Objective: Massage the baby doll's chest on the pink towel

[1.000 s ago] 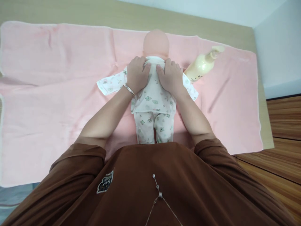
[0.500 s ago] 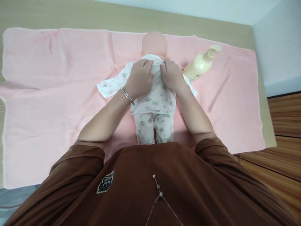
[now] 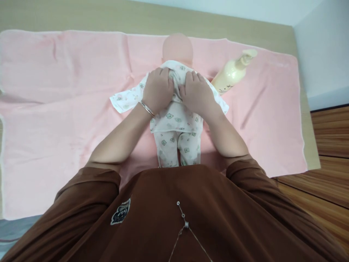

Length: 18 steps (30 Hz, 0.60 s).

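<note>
A baby doll [image 3: 177, 49] lies on a pink cloth, the back of its bald head toward me. It wears a white printed shirt [image 3: 174, 120] with sleeves spread sideways and matching trousers [image 3: 166, 147]. Both of my hands rest on the upper back of the shirt. My left hand [image 3: 158, 89], a bracelet at its wrist, is open, with the thumb apart from the bent fingers. Across from it, my right hand [image 3: 197, 92] is also open, its thumb pointing inward. Shirt fabric puckers between the two thumbs. The fingertips are partly hidden.
The pink cloth [image 3: 68, 127] covers much of a pale wooden table [image 3: 95, 16]. A cream pump bottle [image 3: 231, 74] lies tilted on it, close to the doll's right-hand sleeve. White wall stands behind, and brown wood boards [image 3: 332, 138] show at the right.
My right thumb has moved inward and down along the doll's back, and my left hand has shifted slightly left. The shirt is more puckered between them, with more of its collar area showing.
</note>
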Each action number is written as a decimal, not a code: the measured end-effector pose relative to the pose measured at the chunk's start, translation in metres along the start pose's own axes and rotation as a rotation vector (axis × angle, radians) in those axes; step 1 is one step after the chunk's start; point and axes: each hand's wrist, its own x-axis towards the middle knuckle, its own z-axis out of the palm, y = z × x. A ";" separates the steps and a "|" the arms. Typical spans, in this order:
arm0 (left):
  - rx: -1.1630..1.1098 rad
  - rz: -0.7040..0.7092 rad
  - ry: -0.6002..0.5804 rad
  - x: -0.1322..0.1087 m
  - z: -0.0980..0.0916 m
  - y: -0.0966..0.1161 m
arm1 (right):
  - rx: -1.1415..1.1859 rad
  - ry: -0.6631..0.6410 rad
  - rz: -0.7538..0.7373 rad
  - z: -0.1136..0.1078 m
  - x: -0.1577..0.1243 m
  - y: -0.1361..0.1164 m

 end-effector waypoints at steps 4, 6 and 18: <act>0.014 -0.010 0.033 -0.024 -0.004 0.033 | 0.013 -0.011 0.059 0.008 0.017 0.015; 0.002 -0.006 0.024 -0.027 -0.004 0.039 | 0.005 -0.002 0.058 0.008 0.017 0.014; 0.027 -0.005 -0.059 0.008 -0.006 -0.006 | 0.072 -0.033 -0.112 -0.007 -0.013 -0.018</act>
